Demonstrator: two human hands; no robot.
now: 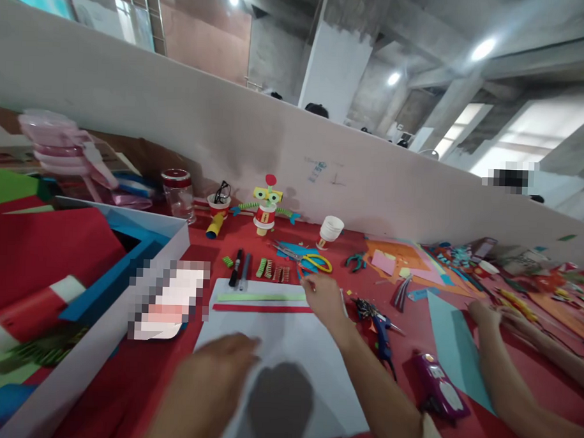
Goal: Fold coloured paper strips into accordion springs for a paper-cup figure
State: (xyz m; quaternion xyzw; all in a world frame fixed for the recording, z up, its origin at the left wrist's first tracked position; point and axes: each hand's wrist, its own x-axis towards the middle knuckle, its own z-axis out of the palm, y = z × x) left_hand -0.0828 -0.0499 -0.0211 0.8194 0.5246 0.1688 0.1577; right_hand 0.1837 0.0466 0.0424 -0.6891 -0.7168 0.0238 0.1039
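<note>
A light green paper strip (260,298) and a red paper strip (264,309) lie side by side across a white sheet (287,353). At their right ends sits my right hand (325,300), its fingers curled closed; what they pinch, if anything, is hidden. My left hand (219,370), smeared by motion, hovers over the sheet's lower left, below the strips. Beyond the sheet are a black marker (235,267), a grey pen (245,271), small folded green paper springs (261,267) and brown ones (282,273). Scissors with yellow handles (318,263) rest on blue paper behind.
A paper-cup robot figure (264,215) and stacked white cups (330,230) stand at the back. To the right lie a blue glue gun (382,334), a purple device (440,387) and another person's hands (485,315). A white box (101,314) holds coloured paper at left.
</note>
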